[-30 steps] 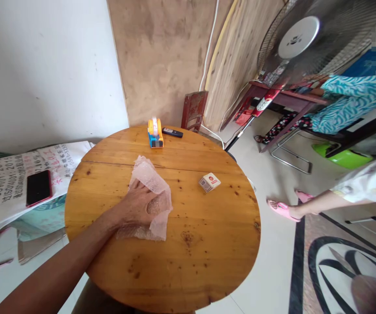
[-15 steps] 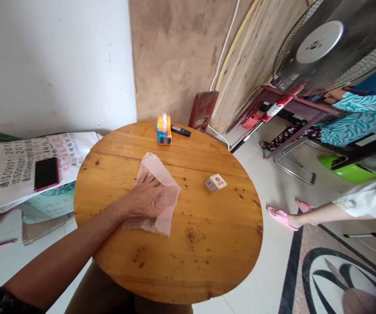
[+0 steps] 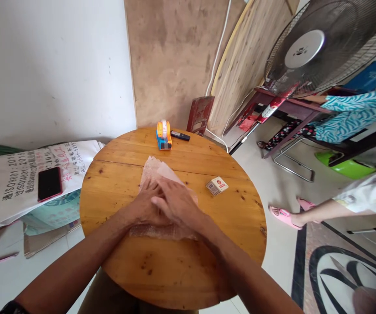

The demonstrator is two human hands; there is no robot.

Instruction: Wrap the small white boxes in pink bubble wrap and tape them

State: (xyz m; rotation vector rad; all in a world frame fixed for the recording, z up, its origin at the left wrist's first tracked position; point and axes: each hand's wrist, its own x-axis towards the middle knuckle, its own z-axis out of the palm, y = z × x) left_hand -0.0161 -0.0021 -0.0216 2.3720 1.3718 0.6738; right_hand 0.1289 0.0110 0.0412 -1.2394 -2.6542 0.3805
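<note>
A sheet of bubble wrap (image 3: 150, 169) lies on the round wooden table (image 3: 155, 277), partly covered by both my hands. My left hand (image 3: 147, 204) rests on it with the fingers stretched forward. Beside it and slightly overlapping, my right hand (image 3: 177, 201) lies flat on the wrap, its thumb against my left hand. Whether anything sits under the palms or the sheet is hidden. To the right of the wrap is a small white box (image 3: 217, 186). Farther back stands an orange and blue tape dispenser (image 3: 164, 136).
A small black object (image 3: 180, 135) lies by the dispenser. On printed sacks (image 3: 21, 174) at left rests a phone (image 3: 49, 184). A large fan (image 3: 305, 49) stands at the right, near a seated person in a patterned top (image 3: 357, 113) and another person's leg (image 3: 321, 209).
My right hand has come in from the right and now lies on the bubble wrap beside my left hand. The wrap's right side has been pressed and spread rightward. The view has shifted slightly.
</note>
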